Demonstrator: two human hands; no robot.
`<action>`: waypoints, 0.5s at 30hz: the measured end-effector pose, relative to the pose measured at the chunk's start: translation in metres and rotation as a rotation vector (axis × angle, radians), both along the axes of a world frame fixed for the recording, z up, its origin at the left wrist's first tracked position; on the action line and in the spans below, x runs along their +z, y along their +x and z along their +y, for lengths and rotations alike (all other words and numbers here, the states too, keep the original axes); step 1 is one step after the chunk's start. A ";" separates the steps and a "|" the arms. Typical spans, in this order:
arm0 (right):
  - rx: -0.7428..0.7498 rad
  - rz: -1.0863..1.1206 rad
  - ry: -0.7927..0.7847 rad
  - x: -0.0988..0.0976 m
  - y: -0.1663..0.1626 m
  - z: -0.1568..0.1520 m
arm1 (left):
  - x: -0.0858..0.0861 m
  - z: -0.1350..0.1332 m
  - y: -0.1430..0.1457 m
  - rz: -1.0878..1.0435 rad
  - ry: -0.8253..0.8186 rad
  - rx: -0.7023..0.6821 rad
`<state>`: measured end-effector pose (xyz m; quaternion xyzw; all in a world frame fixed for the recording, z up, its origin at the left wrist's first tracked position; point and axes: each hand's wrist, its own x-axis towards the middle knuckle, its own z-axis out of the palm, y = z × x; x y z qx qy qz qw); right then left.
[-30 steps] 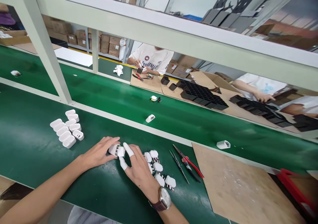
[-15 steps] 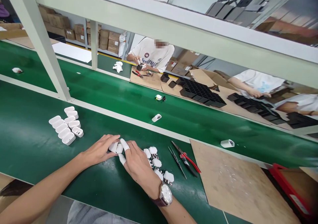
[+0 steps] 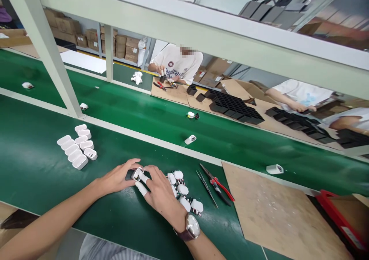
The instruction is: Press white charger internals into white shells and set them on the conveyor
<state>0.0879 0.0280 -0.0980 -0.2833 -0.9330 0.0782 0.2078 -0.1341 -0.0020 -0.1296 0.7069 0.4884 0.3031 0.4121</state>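
My left hand [image 3: 117, 176] is closed around a small white plastic casing [image 3: 134, 174], its open end turned towards my right hand, with something metallic inside. My right hand [image 3: 161, 190] wears white finger cots, and its finger and thumb close on the rim of that same casing. Just beyond the right hand lie several white-capped modules [image 3: 182, 189] with dark and metal parts, some hidden by the fingers. On the left of the bench stand several empty white casings [image 3: 71, 149], grouped in rows with open tops.
Tweezers [image 3: 206, 189] and red-handled pliers [image 3: 217, 184] lie right of the modules, beside a brown board [image 3: 276, 206]. A green conveyor belt [image 3: 138, 117] carries scattered white parts. Across it, a co-worker [image 3: 177, 64] handles a dark piece near rows of black boxes [image 3: 235, 106].
The casing in my hands has turned, so its open end and inside now show. White parts on the belt have moved to the right.
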 end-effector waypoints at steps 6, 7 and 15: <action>0.104 0.001 0.036 -0.001 -0.001 0.007 | -0.003 0.001 -0.001 0.019 -0.030 -0.004; 0.130 -0.005 0.049 -0.004 0.000 0.009 | -0.004 0.001 -0.001 0.016 -0.029 -0.004; 0.286 0.006 -0.024 -0.007 0.010 0.024 | -0.007 0.001 -0.001 -0.023 -0.029 0.006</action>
